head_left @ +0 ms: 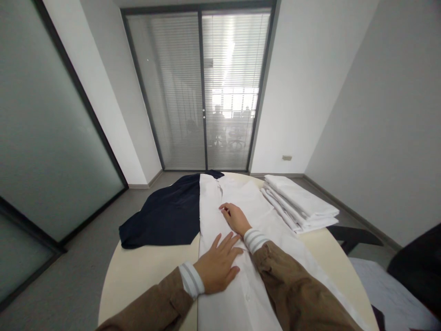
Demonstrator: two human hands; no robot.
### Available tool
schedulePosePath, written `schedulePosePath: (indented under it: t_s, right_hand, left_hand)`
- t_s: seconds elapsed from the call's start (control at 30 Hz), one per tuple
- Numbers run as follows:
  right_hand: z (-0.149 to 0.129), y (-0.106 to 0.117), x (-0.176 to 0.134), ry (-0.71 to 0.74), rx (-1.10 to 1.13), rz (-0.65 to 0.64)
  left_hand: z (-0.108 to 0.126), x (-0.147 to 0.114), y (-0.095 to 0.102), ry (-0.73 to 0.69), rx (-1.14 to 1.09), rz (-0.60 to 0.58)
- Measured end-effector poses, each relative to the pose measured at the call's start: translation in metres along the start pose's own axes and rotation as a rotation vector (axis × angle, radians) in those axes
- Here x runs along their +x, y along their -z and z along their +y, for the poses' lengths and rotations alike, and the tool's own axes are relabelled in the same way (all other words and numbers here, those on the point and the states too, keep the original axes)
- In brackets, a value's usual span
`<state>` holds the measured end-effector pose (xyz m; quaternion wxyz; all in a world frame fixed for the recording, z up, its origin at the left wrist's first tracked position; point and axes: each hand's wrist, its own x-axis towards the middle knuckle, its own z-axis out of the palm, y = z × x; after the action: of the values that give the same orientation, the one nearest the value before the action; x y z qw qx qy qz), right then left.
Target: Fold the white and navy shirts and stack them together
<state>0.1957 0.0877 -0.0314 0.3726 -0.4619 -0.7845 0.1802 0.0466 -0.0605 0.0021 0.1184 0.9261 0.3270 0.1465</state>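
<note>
A white buttoned garment (237, 280) lies spread lengthwise over the table, with a small button showing near its front end. My left hand (220, 264) rests flat on it, fingers spread. Just beyond, my right hand (237, 219) is on the same garment with fingers curled and thumb and fingertips drawn together at its front opening. Whatever cloth lies between those fingertips is too small to make out clearly. To the left, a dark navy garment (168, 214) lies partly beneath the white one's left edge.
A stack of folded white cloth (299, 202) sits at the right rear of the round cream table (138, 276). Behind the table are glass doors with blinds (227, 92). On the right, beside the table, are a dark chair (420, 266) and a pale marbled surface (386, 285).
</note>
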Motion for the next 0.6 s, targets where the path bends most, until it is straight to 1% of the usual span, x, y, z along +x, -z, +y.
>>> schedulePosePath:
  t_s: [0.07,0.13,0.2,0.27,0.33,0.43,0.5,0.6]
  right_hand:
    - [0.001,0.0,0.0,-0.008,0.029,-0.003]
    - [0.0,0.001,0.0,-0.028,0.053,0.0]
    - [0.0,0.001,-0.001,-0.046,0.058,-0.007]
    - [-0.001,0.001,-0.003,-0.055,0.045,-0.032]
    - [-0.003,0.002,-0.003,-0.037,0.028,-0.053]
    - [-0.005,0.003,-0.004,0.03,0.021,-0.05]
    - [-0.006,0.004,-0.004,0.06,0.02,-0.045]
    - [-0.007,0.005,-0.005,0.062,0.019,-0.045]
  left_hand:
    - [-0.005,0.002,0.001,0.045,-0.085,0.108]
    - [-0.017,0.004,0.001,0.142,-0.121,0.269]
    - [-0.036,0.004,0.001,0.259,-0.065,0.419]
    - [-0.057,0.002,0.0,0.382,0.021,0.516]
    - [-0.074,-0.002,0.0,0.506,0.047,0.535]
    - [-0.09,-0.005,0.004,0.638,0.028,0.519]
    - [-0.095,-0.006,0.008,0.695,-0.049,0.52]
    - [-0.104,-0.005,0.009,0.772,-0.262,0.529]
